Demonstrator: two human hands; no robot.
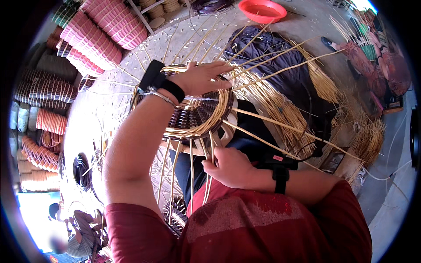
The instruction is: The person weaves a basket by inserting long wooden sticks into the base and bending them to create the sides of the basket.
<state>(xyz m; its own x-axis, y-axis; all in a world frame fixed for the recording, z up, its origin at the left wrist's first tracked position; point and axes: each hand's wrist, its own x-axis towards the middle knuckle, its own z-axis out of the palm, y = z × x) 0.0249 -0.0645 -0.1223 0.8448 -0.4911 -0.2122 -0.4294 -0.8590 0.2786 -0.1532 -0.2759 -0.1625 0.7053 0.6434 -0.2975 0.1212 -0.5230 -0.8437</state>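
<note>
A round wicker base with a dark woven middle and pale rim sits tilted on a light ring-shaped support over my lap, long pale stakes radiating from it. My left hand lies across its far side, fingers stretched out and apart over the rim and stakes. Below the near rim, my right hand is closed round pale stakes that hang down toward my red shirt.
Stacked pink baskets and other baskets line the left. A red basin sits behind. Bundled willow rods and dark cloth lie right. Other people appear at lower left and upper right. A dark coil lies left.
</note>
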